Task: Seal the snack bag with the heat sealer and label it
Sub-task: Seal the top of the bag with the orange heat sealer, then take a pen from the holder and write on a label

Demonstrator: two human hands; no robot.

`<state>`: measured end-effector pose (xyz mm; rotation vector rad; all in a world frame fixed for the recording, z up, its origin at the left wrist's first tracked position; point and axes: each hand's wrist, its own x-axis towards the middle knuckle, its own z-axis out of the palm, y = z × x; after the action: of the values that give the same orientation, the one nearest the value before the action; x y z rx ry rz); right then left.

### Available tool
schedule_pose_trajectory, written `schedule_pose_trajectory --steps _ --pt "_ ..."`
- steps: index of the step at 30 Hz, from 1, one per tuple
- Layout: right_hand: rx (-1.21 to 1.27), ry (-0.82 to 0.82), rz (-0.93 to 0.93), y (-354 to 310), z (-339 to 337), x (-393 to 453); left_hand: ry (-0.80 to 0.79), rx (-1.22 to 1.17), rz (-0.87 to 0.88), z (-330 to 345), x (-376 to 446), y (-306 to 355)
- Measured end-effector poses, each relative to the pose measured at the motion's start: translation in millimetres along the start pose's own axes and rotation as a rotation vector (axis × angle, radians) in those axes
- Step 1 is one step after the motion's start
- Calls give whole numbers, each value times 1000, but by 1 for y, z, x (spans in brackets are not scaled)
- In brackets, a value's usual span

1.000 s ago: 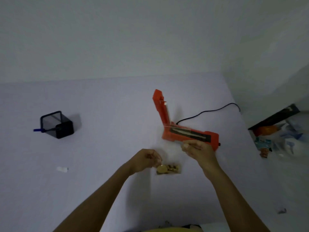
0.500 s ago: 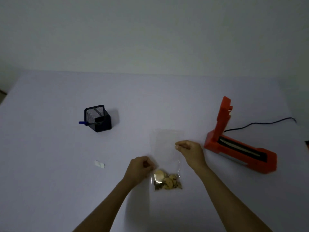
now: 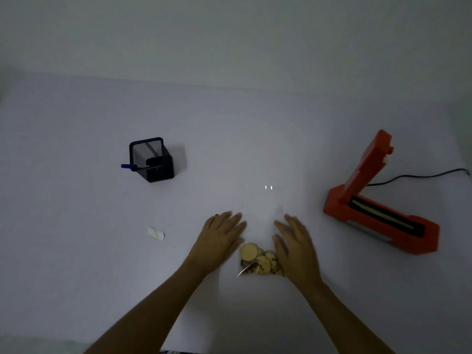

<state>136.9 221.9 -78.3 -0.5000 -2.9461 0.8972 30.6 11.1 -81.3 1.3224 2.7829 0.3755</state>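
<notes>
Snack bag (image 3: pixel 260 261) on table, between flat hands (image 3: pixel 258 241)

We see the clear snack bag (image 3: pixel 260 263) lying flat between our two hands, round biscuits bunched at its near end, its far part almost invisible on the white surface. The orange heat sealer (image 3: pixel 378 221) sits well to the right of our right hand, lid raised. A small white label (image 3: pixel 155 233) lies left of our left hand

Counted relative to the snack bag (image 3: pixel 260 261): two hands flanking it, one heat sealer (image 3: pixel 378 208) to the right, one pen holder (image 3: pixel 152 159) and one label (image 3: pixel 155 233) to the left.
</notes>
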Motion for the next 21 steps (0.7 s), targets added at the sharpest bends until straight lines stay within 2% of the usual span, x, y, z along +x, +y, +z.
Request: schedule_pose_trajectory --steps 18,21 --pt "-56 34 83 -20 9 5 -119 -69 -108 -3 -1 -6" --pt "-45 31 93 -29 1 11 -74 -107 -124 -14 0 -6"
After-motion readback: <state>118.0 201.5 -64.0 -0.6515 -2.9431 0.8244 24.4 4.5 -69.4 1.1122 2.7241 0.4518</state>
